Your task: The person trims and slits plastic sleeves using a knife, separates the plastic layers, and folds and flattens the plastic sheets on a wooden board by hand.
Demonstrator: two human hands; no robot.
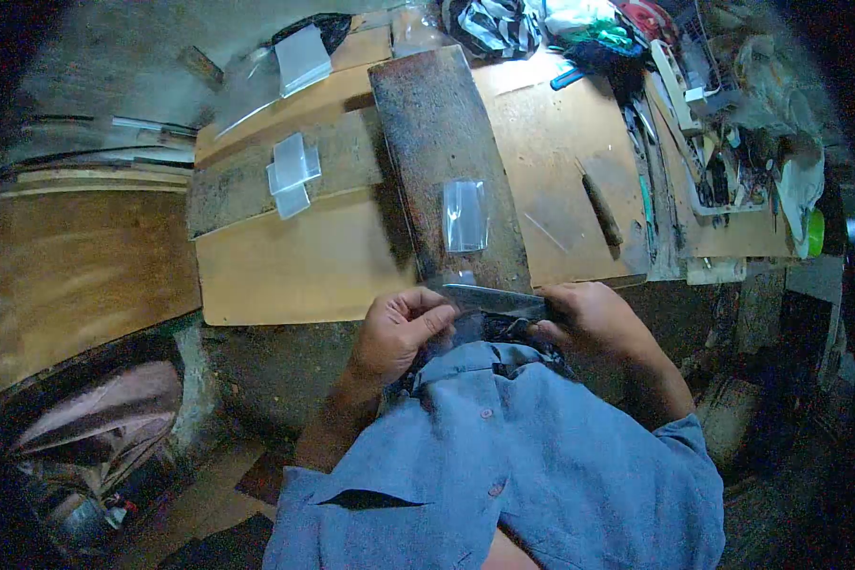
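A knife [499, 300] with a wide metal blade lies level between my hands at the near end of a worn dark board [446, 123]. My right hand [589, 318] is closed around its handle end. The fingers of my left hand [407, 328] are pinched together by the blade's tip; what they hold, if anything, is too small to make out. A clear plastic piece [465, 217] rests on the board just beyond the blade. Further left, a few overlapping clear pieces [293, 174] lie on a flat grey-brown board [228, 195].
A pointed tool with a dark handle [600, 209] lies on the tan tabletop [304, 275] to the right. At the back are a stack of clear sheets [303, 61] and plastic bags [494, 27]. A tray of tools [731, 204] stands far right.
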